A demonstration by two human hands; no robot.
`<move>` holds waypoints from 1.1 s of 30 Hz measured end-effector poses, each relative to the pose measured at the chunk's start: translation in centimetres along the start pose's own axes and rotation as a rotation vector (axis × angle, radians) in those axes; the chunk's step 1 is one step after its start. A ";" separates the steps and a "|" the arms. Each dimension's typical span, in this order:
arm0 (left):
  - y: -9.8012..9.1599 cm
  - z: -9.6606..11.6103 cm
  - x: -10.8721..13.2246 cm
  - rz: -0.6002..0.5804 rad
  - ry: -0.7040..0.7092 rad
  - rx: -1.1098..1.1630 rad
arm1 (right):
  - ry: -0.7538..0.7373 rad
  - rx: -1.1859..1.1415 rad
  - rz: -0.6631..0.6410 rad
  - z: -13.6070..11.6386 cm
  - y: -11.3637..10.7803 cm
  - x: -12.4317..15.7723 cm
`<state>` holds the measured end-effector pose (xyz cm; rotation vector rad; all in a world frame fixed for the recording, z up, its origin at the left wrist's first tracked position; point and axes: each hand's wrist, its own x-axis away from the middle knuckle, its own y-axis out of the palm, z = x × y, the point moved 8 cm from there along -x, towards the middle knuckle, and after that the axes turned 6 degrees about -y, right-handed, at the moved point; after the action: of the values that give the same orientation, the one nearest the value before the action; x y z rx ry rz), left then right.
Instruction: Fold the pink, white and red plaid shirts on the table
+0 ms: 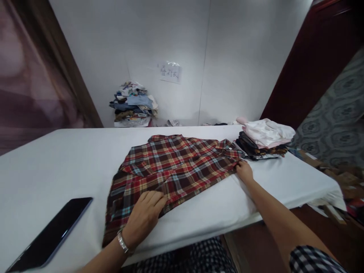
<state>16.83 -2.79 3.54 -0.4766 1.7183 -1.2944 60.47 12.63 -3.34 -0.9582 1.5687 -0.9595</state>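
Observation:
A red, brown and cream plaid shirt (182, 163) lies on its side across the white table, with its collar (227, 146) at the right and its hem at the left. One sleeve is laid over the body, and the front edge runs towards me. My left hand (148, 214), with a silver bracelet on the wrist, is closed on the shirt's near edge, its fingers bent and close together. At the shoulder end, just below the collar, my right hand (244, 171) pinches the cloth. The fingertips of both hands are partly hidden.
A black phone (54, 233) lies at the table's near left. Folded clothes (267, 132) are stacked at the right, close to the collar. Against the wall behind the table is a tall heap of clothes (133, 102). A paper sign (170, 72) hangs above.

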 end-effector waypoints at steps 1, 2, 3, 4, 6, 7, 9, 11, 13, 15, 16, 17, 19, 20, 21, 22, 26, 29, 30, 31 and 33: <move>-1.0 0.1 -0.2 0.066 0.028 0.000 | 0.000 -0.005 0.003 0.1 0.0 0.0; -1.9 0.0 -0.5 0.126 0.053 0.004 | -0.003 -0.009 0.007 0.2 0.1 0.0; -2.4 -0.1 -0.8 0.176 0.063 0.012 | -0.007 -0.014 0.012 0.2 0.1 0.0; -2.7 -0.5 -1.2 0.210 0.052 0.025 | -0.011 -0.021 0.016 0.2 0.2 -0.1; -1.9 -1.7 -1.8 0.208 -0.018 0.062 | -0.017 -0.035 0.024 0.3 0.2 -0.1; -1.0 -2.2 -2.0 0.168 -0.055 0.080 | -0.017 -0.043 0.028 0.3 0.3 -0.1; 1.2 -2.9 -1.9 0.042 -0.091 0.095 | -0.012 -0.062 0.037 0.5 0.3 -0.1; 2.5 -2.9 -1.5 -0.054 -0.069 0.079 | -0.002 -0.086 0.050 0.8 0.2 -0.1; 2.3 -2.8 -1.1 -0.049 -0.035 0.043 | 0.007 -0.115 0.067 1.0 0.1 -0.1; 1.0 -2.9 -0.8 0.006 -0.012 0.019 | 0.013 -0.143 0.084 1.0 0.0 -0.1; 0.6 -3.0 -0.7 0.007 -0.001 0.023 | 0.016 -0.157 0.092 1.0 0.0 -0.1; 0.5 -3.1 -0.5 -0.017 0.007 0.042 | 0.020 -0.169 0.099 1.0 0.0 -0.1; 0.8 -3.4 0.1 -0.129 0.010 0.125 | 0.031 -0.197 0.114 1.2 0.0 0.0; 1.1 -3.6 0.4 -0.192 -0.005 0.183 | 0.041 -0.213 0.122 1.4 0.0 0.0; 1.2 -4.0 0.6 -0.243 -0.038 0.246 | 0.057 -0.229 0.135 1.7 -0.1 0.1; 1.2 -4.5 0.8 -0.276 -0.089 0.307 | 0.079 -0.245 0.156 2.0 -0.3 0.2; 0.1 -6.7 -1.3 -0.244 -0.298 0.449 | 0.151 -0.291 0.295 1.9 -2.1 0.0; 0.3 -7.2 -6.0 -0.166 -0.327 0.447 | -0.051 -0.394 0.292 -3.4 -3.1 -1.3; 1.0 -6.9 -8.0 -0.155 -0.322 0.434 | -0.163 -0.430 0.245 -6.1 -3.1 -1.7; 1.9 -6.5 -9.9 -0.151 -0.319 0.410 | -0.267 -0.445 0.176 -8.9 -2.8 -1.8; 4.5 -5.7 -13.3 -0.173 -0.354 0.357 | -0.386 -0.379 -0.010 -13.7 -1.1 -1.6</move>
<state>19.92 11.90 5.42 -0.6104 1.1450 -1.5009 47.47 15.30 0.53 -1.3270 1.4344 -0.4487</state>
